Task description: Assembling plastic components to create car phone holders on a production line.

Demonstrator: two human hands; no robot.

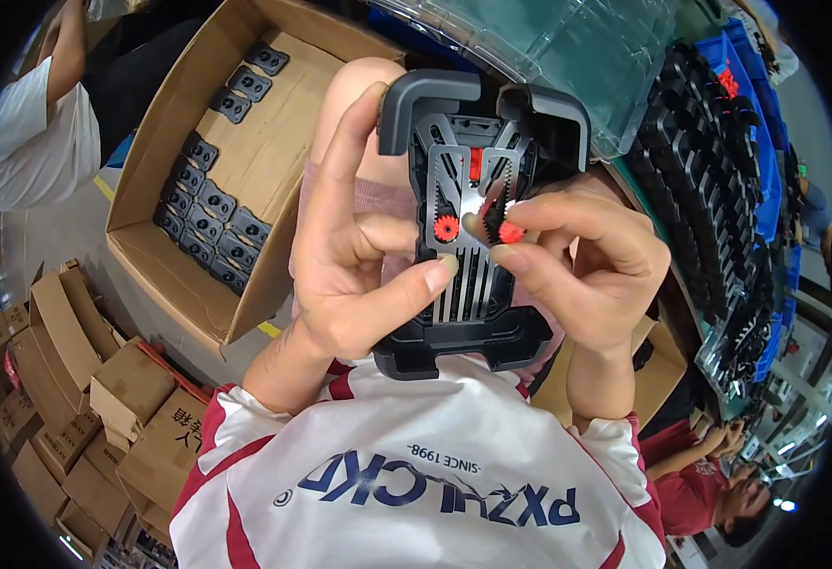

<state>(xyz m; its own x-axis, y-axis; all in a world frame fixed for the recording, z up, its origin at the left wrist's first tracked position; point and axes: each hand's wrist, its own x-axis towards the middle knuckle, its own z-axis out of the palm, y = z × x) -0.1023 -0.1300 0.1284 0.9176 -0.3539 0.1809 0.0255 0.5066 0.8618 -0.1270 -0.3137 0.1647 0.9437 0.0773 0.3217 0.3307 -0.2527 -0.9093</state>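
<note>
Boxes [165, 465] fill lower left; left hand [350, 275] grips black holder [473, 284]; right hand [596, 261] pinches red-and-black piece [511, 232]. I'd hold it square.

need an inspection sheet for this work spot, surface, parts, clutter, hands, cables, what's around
surface: black assembly held up over the person's lap
job's things: toothed red gear on the assembly's left side; small red piece at its right side, whether seated cannot be told
left hand: grips the assembly's left side, thumb on its front
right hand: thumb and finger pinch the small red piece
clutter: open cardboard box with black parts inside; stacked cartons at lower left
cables: nothing seen
surroundings: person in white, upper left; person in red, lower right; blue bins at right
</note>
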